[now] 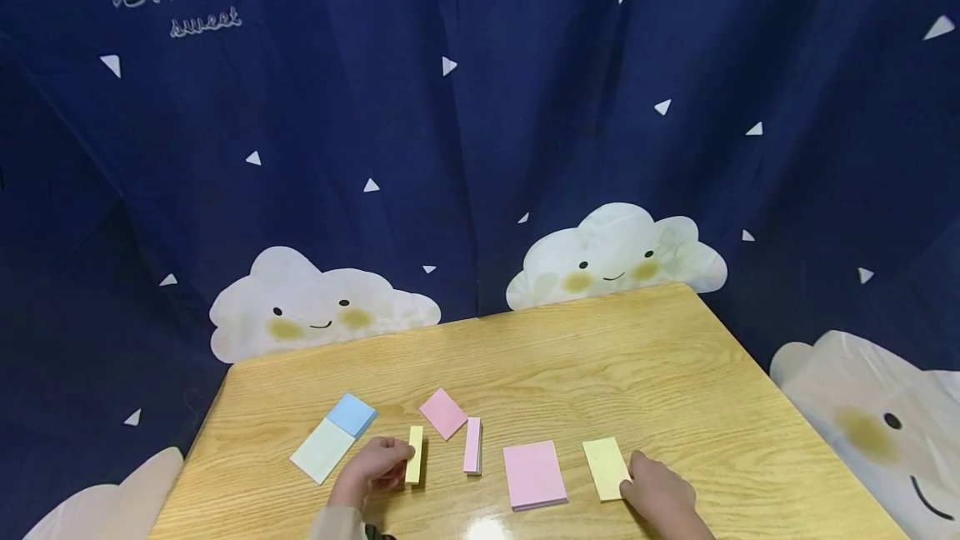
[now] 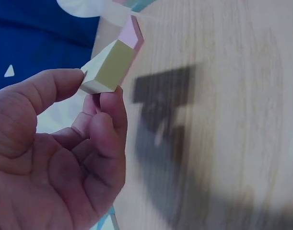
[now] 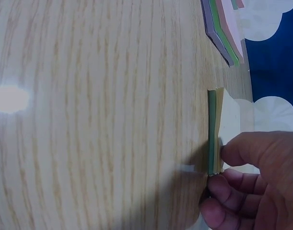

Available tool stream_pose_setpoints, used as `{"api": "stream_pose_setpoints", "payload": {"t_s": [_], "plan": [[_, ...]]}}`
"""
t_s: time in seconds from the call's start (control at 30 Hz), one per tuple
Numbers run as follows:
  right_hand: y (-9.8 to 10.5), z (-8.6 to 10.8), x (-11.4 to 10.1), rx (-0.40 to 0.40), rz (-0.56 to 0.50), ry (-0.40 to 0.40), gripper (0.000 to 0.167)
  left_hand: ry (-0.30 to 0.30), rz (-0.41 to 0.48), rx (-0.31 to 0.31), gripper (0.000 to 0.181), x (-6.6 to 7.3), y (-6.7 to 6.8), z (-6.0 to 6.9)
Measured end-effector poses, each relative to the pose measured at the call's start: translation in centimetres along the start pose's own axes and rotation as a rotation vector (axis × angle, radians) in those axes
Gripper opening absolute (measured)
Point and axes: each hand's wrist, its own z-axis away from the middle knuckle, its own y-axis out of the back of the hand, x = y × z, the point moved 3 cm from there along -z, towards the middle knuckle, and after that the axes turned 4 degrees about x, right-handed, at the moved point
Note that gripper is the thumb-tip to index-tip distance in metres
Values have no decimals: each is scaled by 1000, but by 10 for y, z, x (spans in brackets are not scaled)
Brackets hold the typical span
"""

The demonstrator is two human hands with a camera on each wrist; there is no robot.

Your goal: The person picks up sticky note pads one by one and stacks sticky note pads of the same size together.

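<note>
My left hand (image 1: 372, 467) pinches a narrow yellow sticky note pad (image 1: 415, 455) between thumb and fingers. In the left wrist view this pad (image 2: 110, 67) is held above the table, its shadow falling on the wood. Over on the right, my right hand (image 1: 660, 490) grips the edge of a wider yellow sticky note pad (image 1: 606, 468). The right wrist view shows the thumb on top of that pad (image 3: 229, 122), a green layer along its underside, and the other fingers curled at its near end. Between the hands are a narrow pink pad (image 1: 472, 445) and a large square pink pad (image 1: 535, 475).
A small pink pad (image 1: 443, 413) lies beyond the left hand. To its left, a blue pad (image 1: 352, 416) touches a pale green pad (image 1: 322, 450). The wooden table (image 1: 600, 357) ends at a dark blue curtain (image 1: 480, 123) printed with clouds.
</note>
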Motion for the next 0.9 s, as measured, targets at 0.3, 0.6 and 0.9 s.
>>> {"api": "stream_pose_setpoints", "payload": {"t_s": [0.3, 0.6, 0.9], "plan": [[0, 0, -1, -10, 1, -1, 10, -21, -32, -6, 9, 4, -4, -1], [-1, 0, 1, -1, 5, -4, 10, -56, -33, -16, 9, 12, -7, 1], [-1, 0, 1, 8, 5, -2, 10, -92, -71, -15, 18, 24, -14, 3]]}}
